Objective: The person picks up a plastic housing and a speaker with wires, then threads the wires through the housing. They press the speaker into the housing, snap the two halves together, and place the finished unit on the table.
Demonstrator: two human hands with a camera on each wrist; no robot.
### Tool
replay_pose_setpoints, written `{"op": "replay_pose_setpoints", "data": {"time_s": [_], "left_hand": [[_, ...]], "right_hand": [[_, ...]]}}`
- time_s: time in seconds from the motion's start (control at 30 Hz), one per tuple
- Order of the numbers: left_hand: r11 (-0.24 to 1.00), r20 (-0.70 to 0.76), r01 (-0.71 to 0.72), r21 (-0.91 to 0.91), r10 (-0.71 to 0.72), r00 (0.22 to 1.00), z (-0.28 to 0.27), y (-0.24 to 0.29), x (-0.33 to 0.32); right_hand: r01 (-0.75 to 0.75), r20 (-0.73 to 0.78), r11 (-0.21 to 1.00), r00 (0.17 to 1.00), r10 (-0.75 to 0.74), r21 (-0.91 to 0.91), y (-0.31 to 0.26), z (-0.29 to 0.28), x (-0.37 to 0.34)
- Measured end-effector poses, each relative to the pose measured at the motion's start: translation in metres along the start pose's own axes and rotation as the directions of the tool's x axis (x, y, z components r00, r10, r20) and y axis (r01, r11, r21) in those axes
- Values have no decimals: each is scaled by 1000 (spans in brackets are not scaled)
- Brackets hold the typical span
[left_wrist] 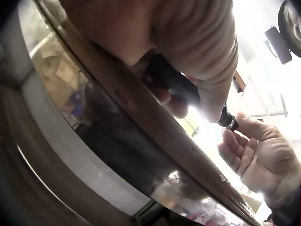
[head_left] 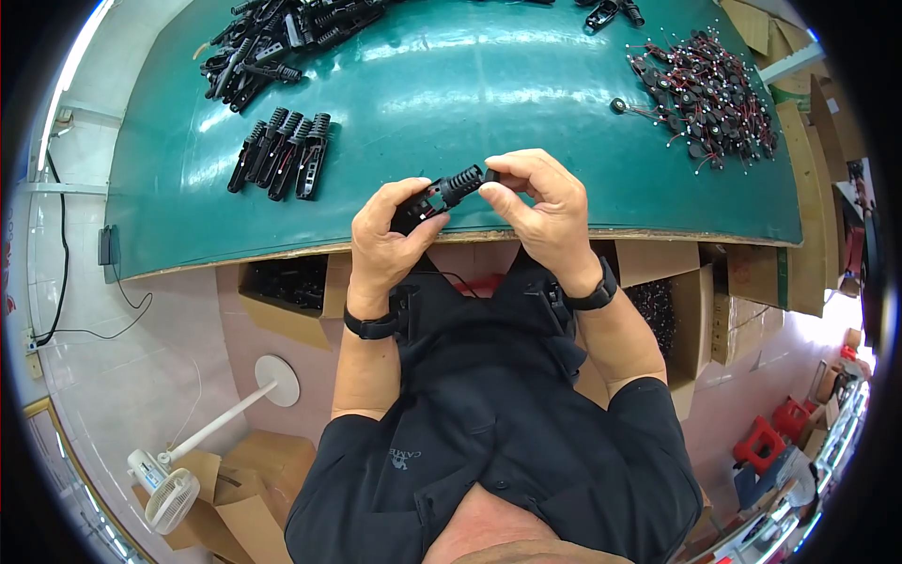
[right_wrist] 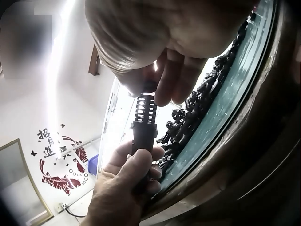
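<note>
My left hand [head_left: 396,230] grips the body of a black plastic housing [head_left: 458,186] with a slotted, ribbed end that points up to the right. A bit of red wire shows in the housing's open side. At the tip of the ribbed end, the thumb and forefinger of my right hand [head_left: 550,211] pinch a small black piece [head_left: 490,176], mostly covered by the fingers. The right wrist view shows the ribbed end [right_wrist: 145,109] upright between the two hands, right below the right fingertips. Both hands are over the front edge of the green table [head_left: 451,113].
Several similar black housings [head_left: 282,155] lie in a row at the left, with a larger pile [head_left: 282,38] behind them. Small round black parts with red wires [head_left: 705,99] are heaped at the right. Open cardboard boxes [head_left: 691,324] stand below the table edge.
</note>
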State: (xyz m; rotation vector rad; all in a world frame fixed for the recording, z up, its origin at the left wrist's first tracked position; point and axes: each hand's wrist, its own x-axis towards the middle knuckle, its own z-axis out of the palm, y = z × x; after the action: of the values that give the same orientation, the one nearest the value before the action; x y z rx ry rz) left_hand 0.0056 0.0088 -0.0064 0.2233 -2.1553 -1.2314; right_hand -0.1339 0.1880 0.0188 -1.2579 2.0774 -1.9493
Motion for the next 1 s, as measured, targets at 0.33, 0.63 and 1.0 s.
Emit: {"op": "replay_pose_setpoints", "data": {"time_s": [0.33, 0.63, 1.0], "left_hand": [[1000, 83, -23, 19, 21, 996, -6, 5, 7], [1000, 154, 11, -28, -7, 988, -13, 5, 8], [999, 108, 15, -37, -11, 994, -10, 2, 8]], "right_hand": [[-360, 102, 890, 933, 345, 280, 14, 1, -4], [-424, 182, 803, 905, 384, 419, 22, -3, -4], [-375, 110, 906, 927, 360, 196, 17, 17, -23]]}}
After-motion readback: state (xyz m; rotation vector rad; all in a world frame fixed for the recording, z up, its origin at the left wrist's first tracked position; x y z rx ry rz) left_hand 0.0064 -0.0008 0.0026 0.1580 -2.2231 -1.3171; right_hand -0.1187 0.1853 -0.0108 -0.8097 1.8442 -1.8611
